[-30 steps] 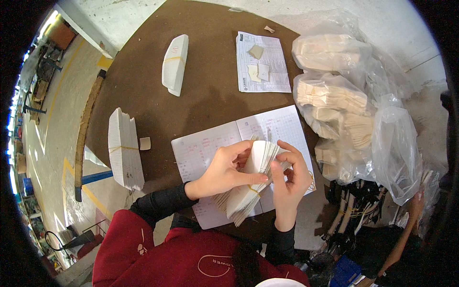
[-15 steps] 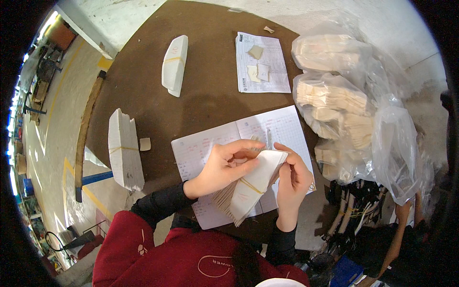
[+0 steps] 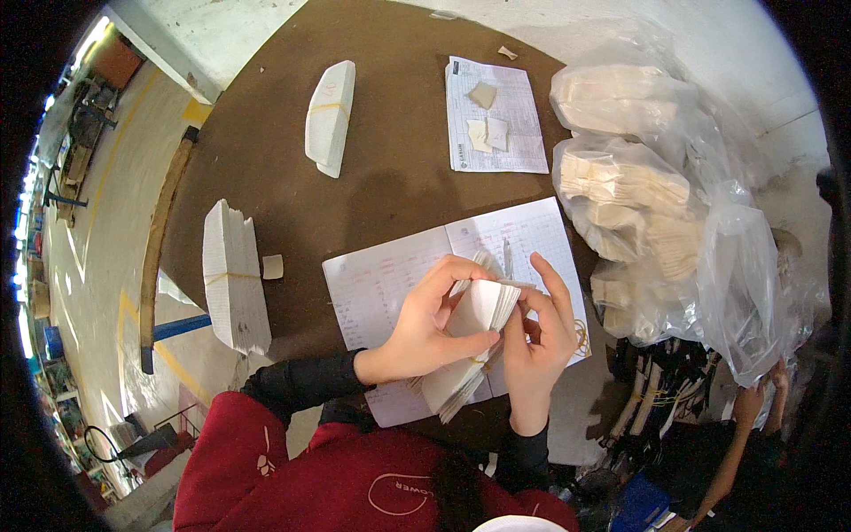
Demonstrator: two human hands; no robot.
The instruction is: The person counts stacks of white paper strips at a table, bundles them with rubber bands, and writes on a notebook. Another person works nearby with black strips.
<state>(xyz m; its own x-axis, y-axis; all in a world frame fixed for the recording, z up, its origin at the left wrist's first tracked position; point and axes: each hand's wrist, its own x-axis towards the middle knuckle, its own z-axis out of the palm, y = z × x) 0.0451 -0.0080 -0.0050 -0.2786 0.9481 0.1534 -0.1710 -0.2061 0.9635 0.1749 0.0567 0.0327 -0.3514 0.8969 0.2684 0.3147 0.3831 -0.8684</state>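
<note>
Over the open notebook (image 3: 372, 266) I hold a bundle of thin white cut pieces (image 3: 480, 304), tied round the middle with a yellowish rubber band. My left hand (image 3: 425, 324) is closed round the bundle's left side, its thumb lying across the face. At the upper right end, my right hand (image 3: 542, 341) pinches the edges of the pieces, which fan slightly apart; its index finger sticks up. Part of the bundle is hidden behind my fingers. Just beyond it a pen (image 3: 507, 255) lies on the page.
Two more banded bundles, one at far left (image 3: 232, 279) and one farther back (image 3: 330, 120), lie on the brown table (image 3: 399, 115). Scraps rest on a printed sheet (image 3: 523, 93). Plastic bags of cream pieces (image 3: 625, 177) crowd the right side. Another person's arm (image 3: 731, 461) shows lower right.
The bundle's upper end has tipped, and its edges now fan toward my right hand. My left thumb has slid down across its face. My right index finger has lifted away.
</note>
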